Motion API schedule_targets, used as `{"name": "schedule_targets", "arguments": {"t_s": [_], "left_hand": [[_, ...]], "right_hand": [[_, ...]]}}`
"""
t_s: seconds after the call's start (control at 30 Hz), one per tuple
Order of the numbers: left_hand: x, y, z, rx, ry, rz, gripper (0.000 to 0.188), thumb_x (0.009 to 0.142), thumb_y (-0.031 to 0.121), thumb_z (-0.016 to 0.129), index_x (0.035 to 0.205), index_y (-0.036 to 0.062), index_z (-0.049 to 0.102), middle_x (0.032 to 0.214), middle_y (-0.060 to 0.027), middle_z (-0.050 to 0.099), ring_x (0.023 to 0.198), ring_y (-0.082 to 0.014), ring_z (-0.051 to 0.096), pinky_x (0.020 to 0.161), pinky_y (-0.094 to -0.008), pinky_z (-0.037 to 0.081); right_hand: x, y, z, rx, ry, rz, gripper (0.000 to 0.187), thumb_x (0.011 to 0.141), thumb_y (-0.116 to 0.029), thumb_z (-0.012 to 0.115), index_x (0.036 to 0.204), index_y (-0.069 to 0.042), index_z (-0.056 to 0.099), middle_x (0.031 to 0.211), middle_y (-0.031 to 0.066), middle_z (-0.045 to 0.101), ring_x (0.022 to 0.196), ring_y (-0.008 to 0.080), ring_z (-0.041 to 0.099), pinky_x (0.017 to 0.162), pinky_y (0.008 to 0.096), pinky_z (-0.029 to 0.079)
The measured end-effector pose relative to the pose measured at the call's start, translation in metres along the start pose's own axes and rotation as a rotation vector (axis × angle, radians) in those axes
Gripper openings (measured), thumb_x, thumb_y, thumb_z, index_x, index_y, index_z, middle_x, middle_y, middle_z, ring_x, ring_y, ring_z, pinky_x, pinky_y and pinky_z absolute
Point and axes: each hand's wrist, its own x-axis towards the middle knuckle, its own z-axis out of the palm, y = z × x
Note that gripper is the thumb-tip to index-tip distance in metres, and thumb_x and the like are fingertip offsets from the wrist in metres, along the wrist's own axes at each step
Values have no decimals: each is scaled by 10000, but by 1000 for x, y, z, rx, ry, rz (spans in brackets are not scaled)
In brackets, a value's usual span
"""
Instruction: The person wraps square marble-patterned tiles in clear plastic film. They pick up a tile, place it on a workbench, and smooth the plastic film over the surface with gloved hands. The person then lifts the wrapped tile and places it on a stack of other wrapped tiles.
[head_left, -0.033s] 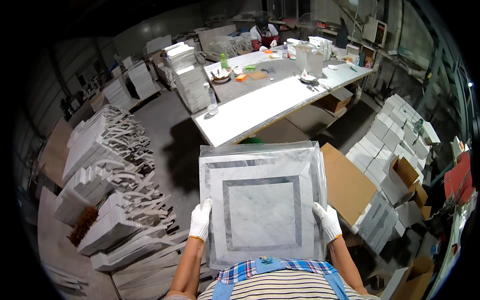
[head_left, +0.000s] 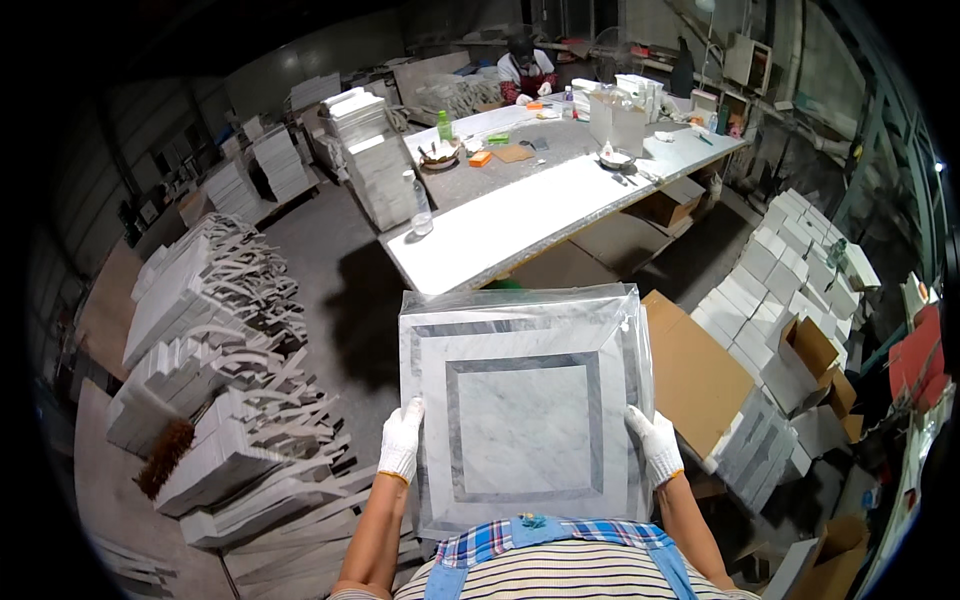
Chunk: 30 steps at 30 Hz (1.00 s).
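Note:
In front of my body I carry a square marble tile [head_left: 525, 425], white and grey with nested dark square bands, wrapped in clear plastic. Its thick right edge suggests several layers, though I cannot tell how many. My left hand [head_left: 402, 438], in a white knit glove, grips the left edge with the thumb on top. Opposite it, my right hand [head_left: 655, 445], gloved the same way, holds the right edge. The fingers of both hands are hidden under the tile. The tile's near edge lies against my striped shirt and blue apron [head_left: 545, 530].
Ahead stands a long worktable [head_left: 520, 225] with bottles, bowls and a white box [head_left: 617, 122]; a person [head_left: 527, 75] works behind it. Stacked stone pieces [head_left: 230, 430] line the left. On the right are a cardboard sheet [head_left: 695, 370], white boxes [head_left: 765, 260] and open cartons [head_left: 812, 350].
The worktable and left-hand stacks have shifted very slightly in view. My grip on the tile is the same.

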Motion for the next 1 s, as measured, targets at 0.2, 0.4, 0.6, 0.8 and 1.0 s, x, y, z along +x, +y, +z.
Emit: {"name": "schedule_targets", "arguments": {"t_s": [0.2,0.4,0.6,0.8,1.0], "left_hand": [[121,56,65,2,25,72,550,976,466,597,1010,-78,673,940,-130,698,839,-174,595,760,-357,487],[200,96,101,96,-61,33,538,998,430,581,1149,-79,664,1069,-109,707,941,-171,629,838,-336,495],[275,131,141,-54,-173,65,537,1009,390,572,1289,-66,614,1243,-120,668,1109,-194,615,965,-323,465],[381,158,184,-9,-201,77,716,961,517,584,1296,-116,578,1246,-210,659,1127,-261,616,964,-361,472],[496,162,206,243,-190,65,730,947,489,583,1299,-150,546,1283,-279,618,1180,-319,605,991,-388,459]], "right_hand": [[125,-15,18,47,12,-59,305,941,-213,708,1128,28,702,1000,23,699,882,100,596,809,273,494],[218,-47,30,77,22,40,315,922,-214,732,1120,30,706,992,30,701,880,97,592,789,272,492],[300,-55,48,91,61,92,314,922,-228,741,1103,26,707,942,4,674,838,82,562,755,267,474],[387,-67,75,124,79,113,350,921,-264,742,1106,30,697,968,20,681,867,105,583,781,285,484],[456,-61,109,147,140,129,394,921,-300,744,1120,35,687,1018,52,700,905,141,624,817,302,501]]}}
